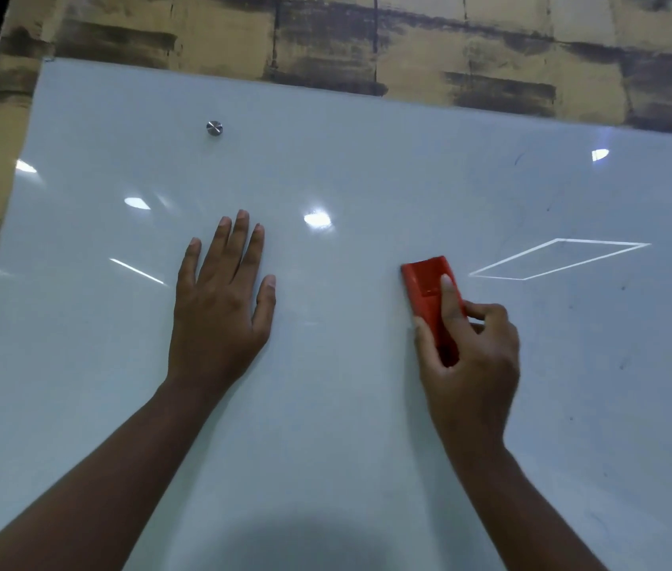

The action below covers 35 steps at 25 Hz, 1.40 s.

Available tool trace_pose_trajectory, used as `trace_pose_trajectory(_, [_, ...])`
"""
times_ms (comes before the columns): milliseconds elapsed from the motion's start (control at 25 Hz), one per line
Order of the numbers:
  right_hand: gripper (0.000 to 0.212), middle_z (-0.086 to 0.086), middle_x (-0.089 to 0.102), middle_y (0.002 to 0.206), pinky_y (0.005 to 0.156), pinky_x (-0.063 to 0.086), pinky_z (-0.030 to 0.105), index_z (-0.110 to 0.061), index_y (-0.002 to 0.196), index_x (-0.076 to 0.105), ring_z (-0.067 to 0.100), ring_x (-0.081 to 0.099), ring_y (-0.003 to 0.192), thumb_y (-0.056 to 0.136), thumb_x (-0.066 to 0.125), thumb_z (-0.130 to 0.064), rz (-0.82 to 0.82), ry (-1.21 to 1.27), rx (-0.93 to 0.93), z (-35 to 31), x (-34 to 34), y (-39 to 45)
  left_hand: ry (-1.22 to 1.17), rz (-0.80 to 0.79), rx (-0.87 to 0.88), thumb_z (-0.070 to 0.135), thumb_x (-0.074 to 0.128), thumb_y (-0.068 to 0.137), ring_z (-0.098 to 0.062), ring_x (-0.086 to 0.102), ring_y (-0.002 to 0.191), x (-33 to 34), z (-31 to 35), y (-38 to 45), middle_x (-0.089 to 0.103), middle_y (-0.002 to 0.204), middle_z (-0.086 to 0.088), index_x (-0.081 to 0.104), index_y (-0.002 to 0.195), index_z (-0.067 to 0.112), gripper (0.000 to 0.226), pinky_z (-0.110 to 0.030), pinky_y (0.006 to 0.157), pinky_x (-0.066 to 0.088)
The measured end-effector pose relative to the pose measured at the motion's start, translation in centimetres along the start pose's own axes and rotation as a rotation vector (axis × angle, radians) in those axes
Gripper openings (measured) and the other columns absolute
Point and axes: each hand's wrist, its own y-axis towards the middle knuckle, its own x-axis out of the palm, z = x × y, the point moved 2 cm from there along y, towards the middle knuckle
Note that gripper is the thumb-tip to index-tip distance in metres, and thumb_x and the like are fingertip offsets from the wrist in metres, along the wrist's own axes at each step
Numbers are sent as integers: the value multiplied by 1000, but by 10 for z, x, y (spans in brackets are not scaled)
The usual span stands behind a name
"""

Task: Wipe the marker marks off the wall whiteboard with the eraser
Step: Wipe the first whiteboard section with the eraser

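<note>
Red eraser point(429, 288), one, in right hand point(472, 356) grip; left hand point(219, 307) flat, empty, on one whiteboard point(346, 166).

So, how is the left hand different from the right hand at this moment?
The left hand lies flat and open on the whiteboard, fingers spread, while the right hand is curled. The left hand holds nothing; the right hand grips the red eraser, with its index finger along the top. The left hand sits further left, near the metal mount. Both are bare and at the board.
</note>
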Motion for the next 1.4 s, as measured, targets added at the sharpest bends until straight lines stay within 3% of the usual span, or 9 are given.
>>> trace_pose_trajectory(120, [64,6,61,107,76,48,43,-20,151,51,28,55,87,91,68,-35,-125,16,-147,-35,1,-31,-2,-17,-5,31,38,110,-25,21,163,-1,0,-5,23,176,-9,33,166,8,61,-52,133,15])
trace_pose_trajectory(400, [60,-1,66,113,70,52,41,-19,138,63,22,60,89,84,76,-40,-360,72,-365,-45,-20,-83,-19,-59,-18,32,37,111,-24,15,165,-7,2,-38,19,177,-10,26,168,8,63,-52,134,12])
trace_pose_trajectory(480, [61,-1,66,108,70,52,42,-22,137,65,25,61,87,81,77,-41,-350,52,-308,-35,-25,-65,-20,-50,-8,32,36,111,-24,16,165,-8,3,-49,19,177,-10,27,167,7,62,-53,133,13])
trace_pose_trajectory(720, [64,-4,62,101,74,49,33,-28,141,60,22,62,88,82,84,-36,-222,7,161,24,-56,-47,-8,-76,3,31,37,112,-26,15,165,-13,6,-91,19,177,-11,26,167,7,61,-54,133,14])
trace_pose_trajectory(920, [62,-2,61,99,78,54,39,-23,138,62,24,62,88,81,85,-31,-186,18,286,17,-59,-72,10,-108,-21,31,37,112,-28,15,165,-18,13,-116,19,176,-13,25,167,6,62,-55,133,13])
trace_pose_trajectory(1040, [64,4,62,103,79,49,42,-18,136,63,31,59,92,77,84,-29,-281,42,122,-17,-48,-101,13,-114,-27,32,35,112,-27,14,165,-17,14,-122,17,177,-13,23,168,7,63,-53,133,11])
trace_pose_trajectory(1160, [64,0,61,109,75,48,41,-18,137,62,27,57,92,77,81,-34,-418,31,-78,-36,-50,-153,6,-134,-29,32,36,112,-28,11,165,-16,15,-132,15,177,-13,20,169,7,64,-54,133,10])
trace_pose_trajectory(1400, [60,-5,64,112,75,51,38,-25,135,62,22,61,95,81,78,-45,-479,2,-150,-21,-67,-165,4,-153,-26,31,37,111,-31,14,165,-23,25,-177,17,177,-15,23,168,5,64,-57,133,12])
